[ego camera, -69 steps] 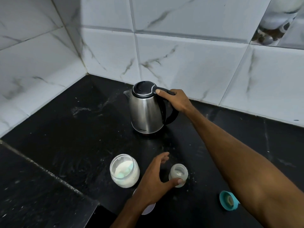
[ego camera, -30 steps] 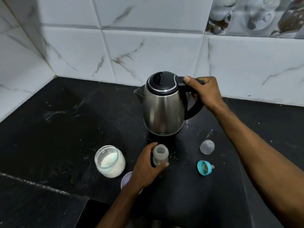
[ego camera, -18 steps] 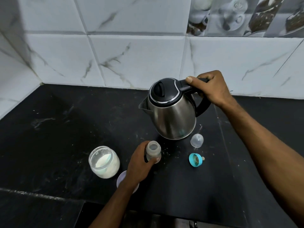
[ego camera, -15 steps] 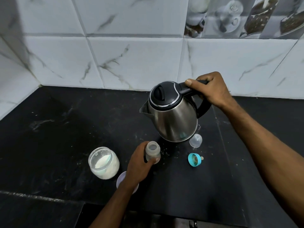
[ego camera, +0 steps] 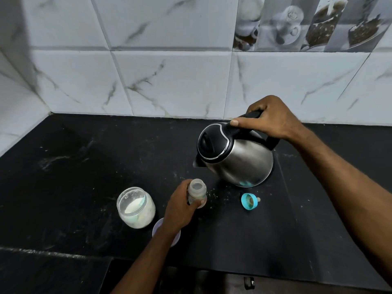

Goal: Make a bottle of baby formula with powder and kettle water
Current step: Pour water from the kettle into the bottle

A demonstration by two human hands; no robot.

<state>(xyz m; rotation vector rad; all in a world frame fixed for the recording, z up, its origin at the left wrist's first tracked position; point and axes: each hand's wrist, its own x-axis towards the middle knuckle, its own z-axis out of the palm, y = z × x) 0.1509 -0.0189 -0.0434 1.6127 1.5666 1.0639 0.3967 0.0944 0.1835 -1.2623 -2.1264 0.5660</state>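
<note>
My right hand grips the black handle of a steel kettle, held above the black counter and tilted with its spout down to the left. The spout hangs just above and right of a small clear baby bottle with an open mouth. My left hand holds that bottle upright on the counter. A glass jar of white formula powder stands open to the left of it. No water stream is visible.
A teal bottle collar with its teat lies on the counter to the right of the bottle. A pale round lid peeks out under my left wrist. White marble tiles back the black counter.
The kettle was lifted off the counter, brought toward the bottle and tilted further, spout down. My left hand closed around the bottle. The clear cap is hidden behind the kettle now.
</note>
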